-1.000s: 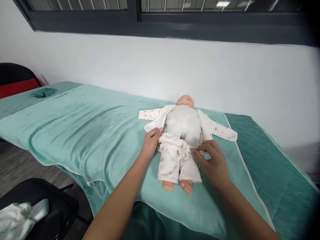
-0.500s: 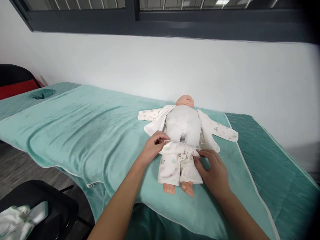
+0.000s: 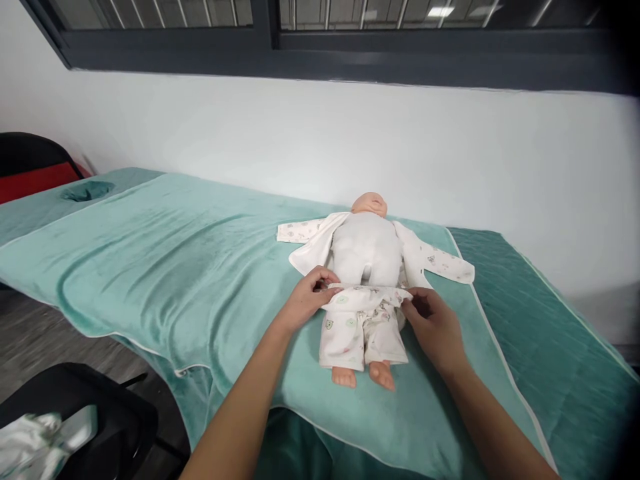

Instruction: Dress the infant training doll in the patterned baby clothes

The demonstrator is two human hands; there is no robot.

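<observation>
A baby doll with a white cloth body lies on its back, head away from me. Its arms are in a white printed jacket that hangs open at the front. White printed baby trousers cover the lower legs, and both bare feet stick out of the cuffs. My left hand pinches the waistband at its left end. At the right end my right hand grips the same waistband between thumb and fingers, drawing it out sideways. The waistband lies across the doll's thighs.
A green towel covers the massage bed, which has a face hole at far left. A black chair at lower left holds crumpled white cloth. A white wall stands behind the bed.
My right hand has taken hold of the waistband's right end and pulled it outward, so the waistband is straighter. My left hand keeps its grip. The doll's feet have shifted slightly right.
</observation>
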